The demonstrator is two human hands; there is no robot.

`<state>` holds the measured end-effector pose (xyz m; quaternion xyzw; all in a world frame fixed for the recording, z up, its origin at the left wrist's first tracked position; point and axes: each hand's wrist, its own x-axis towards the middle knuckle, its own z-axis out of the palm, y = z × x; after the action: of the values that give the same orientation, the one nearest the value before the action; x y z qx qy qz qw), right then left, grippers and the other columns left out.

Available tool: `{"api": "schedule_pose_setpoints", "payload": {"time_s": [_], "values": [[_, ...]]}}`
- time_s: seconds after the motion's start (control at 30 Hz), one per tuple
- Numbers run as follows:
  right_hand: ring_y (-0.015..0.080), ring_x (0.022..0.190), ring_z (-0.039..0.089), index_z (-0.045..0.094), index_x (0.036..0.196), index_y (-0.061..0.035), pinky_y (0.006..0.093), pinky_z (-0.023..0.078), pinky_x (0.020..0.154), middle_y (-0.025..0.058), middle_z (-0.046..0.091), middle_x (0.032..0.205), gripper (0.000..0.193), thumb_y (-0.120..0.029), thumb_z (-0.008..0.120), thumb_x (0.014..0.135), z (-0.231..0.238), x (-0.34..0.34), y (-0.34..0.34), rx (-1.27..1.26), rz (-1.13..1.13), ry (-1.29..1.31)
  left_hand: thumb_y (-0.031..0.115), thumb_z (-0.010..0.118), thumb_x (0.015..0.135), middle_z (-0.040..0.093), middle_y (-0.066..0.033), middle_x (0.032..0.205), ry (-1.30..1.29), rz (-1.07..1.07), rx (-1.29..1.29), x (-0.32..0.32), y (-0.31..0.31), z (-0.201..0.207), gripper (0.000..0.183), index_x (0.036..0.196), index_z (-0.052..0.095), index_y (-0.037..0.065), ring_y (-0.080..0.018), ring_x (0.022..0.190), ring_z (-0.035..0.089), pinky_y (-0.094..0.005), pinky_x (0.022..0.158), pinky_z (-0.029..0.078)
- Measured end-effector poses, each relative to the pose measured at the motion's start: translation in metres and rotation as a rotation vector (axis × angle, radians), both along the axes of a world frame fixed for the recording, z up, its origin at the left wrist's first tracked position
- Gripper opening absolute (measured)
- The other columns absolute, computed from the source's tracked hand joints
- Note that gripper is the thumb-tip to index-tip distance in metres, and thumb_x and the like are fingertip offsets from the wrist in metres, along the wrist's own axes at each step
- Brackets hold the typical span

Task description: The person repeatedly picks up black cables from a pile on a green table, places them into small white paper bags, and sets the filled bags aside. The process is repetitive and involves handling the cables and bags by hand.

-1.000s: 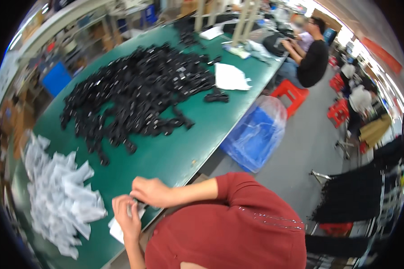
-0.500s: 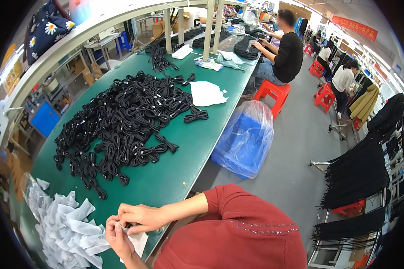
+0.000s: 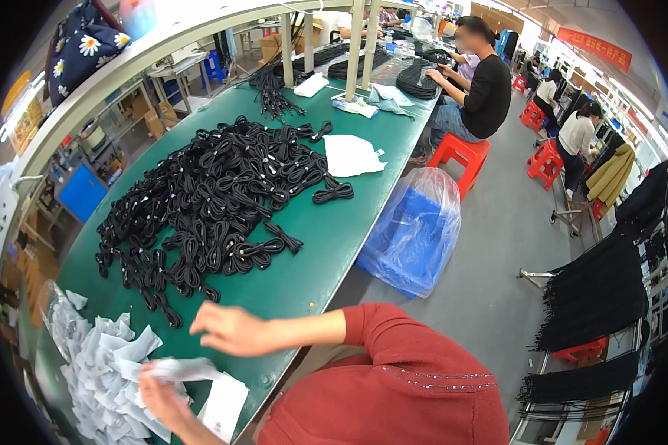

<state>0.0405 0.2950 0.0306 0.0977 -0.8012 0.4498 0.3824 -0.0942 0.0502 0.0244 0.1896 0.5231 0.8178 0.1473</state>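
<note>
My left hand (image 3: 163, 397), at the table's near edge, grips a small translucent plastic bag (image 3: 189, 368), which is blurred and stretches to the right. My right hand (image 3: 234, 330) hovers just beyond it, apart from the bag, its fingers smeared by motion. Left of both hands lies a heap of greyish-white translucent plastic bags (image 3: 111, 371). A white paper sheet or card (image 3: 226, 404) rests on the tabletop right beside my left hand. Farther off spreads a large pile of coiled, tied black cables (image 3: 215, 185), with one coil (image 3: 332, 193) lying apart at its right.
The green table (image 3: 312, 259) runs away from me, with metal uprights (image 3: 354, 59) on it. A white sheet (image 3: 352, 154) lies beyond the cables. On the floor to the right stand a plastic-lined blue bin (image 3: 412, 237) and a red stool (image 3: 464, 157) with a seated person (image 3: 486, 93).
My hands were together over the white card and have parted. The left has moved left with the plastic bag; the right has risen away toward the cable pile.
</note>
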Motion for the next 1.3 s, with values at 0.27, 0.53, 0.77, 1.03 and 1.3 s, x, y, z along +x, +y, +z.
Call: {"api": "schedule_pose_setpoints", "payload": {"time_s": [0.27,0.53,0.77,1.03,1.3], "values": [[0.0335,0.107,0.05,0.057,0.112,0.001,0.0418,0.044,0.084,0.0185,0.051,0.116,0.039,-0.003,0.068,0.074,-0.052,-0.021,0.101,0.602,-0.679,-0.376,0.012,0.057,0.096,0.06,-0.0098,0.116,0.472,0.298,-0.707,0.01,-0.068,-0.04,0.027,0.119,0.059,-0.003,-0.0186,0.107,0.055,-0.0313,0.096,0.043],[0.0365,0.104,0.051,0.056,0.12,0.0005,0.045,0.042,0.085,0.0217,0.052,0.116,0.051,0.002,0.063,0.07,-0.056,-0.004,0.103,0.456,-0.809,-0.259,-0.006,0.073,0.071,0.056,-0.0103,0.1,0.71,0.076,-0.948,0.095,-0.014,-0.034,0.029,0.097,0.062,0.002,-0.021,0.087,0.056,-0.0313,0.071,0.046],[0.0353,0.101,0.054,0.042,0.139,0.0037,0.0448,0.046,0.087,0.0181,0.055,0.107,0.066,-0.011,0.071,0.081,-0.075,0.019,0.091,0.424,-0.643,-0.455,-0.005,0.076,0.068,0.054,-0.0105,0.1,0.732,0.056,-0.931,0.094,-0.01,-0.059,0.029,0.091,0.059,0.002,-0.0239,0.088,0.056,-0.0326,0.071,0.047],[0.038,0.095,0.059,0.064,0.105,-0.0028,0.0488,0.049,0.079,0.0182,0.064,0.098,0.038,-0.02,0.075,0.073,-0.035,0.054,0.068,0.395,-0.515,-0.463,-0.002,0.071,0.07,0.056,-0.0195,0.102,0.839,0.137,-0.969,0.095,-0.023,-0.047,0.026,0.093,0.059,0.0,-0.0401,0.098,0.054,-0.0455,0.087,0.044],[0.0166,0.074,0.063,0.063,0.119,0.0032,0.0307,0.05,0.067,0.0114,0.067,0.089,0.027,-0.014,0.052,0.1,-0.054,0.072,0.055,-0.321,-0.343,-0.553,0.004,0.074,0.08,0.06,-0.0085,0.092,0.732,0.218,-0.905,0.11,-0.018,-0.04,0.016,0.093,0.066,0.003,-0.0205,0.074,0.057,-0.0295,0.065,0.047]]}}
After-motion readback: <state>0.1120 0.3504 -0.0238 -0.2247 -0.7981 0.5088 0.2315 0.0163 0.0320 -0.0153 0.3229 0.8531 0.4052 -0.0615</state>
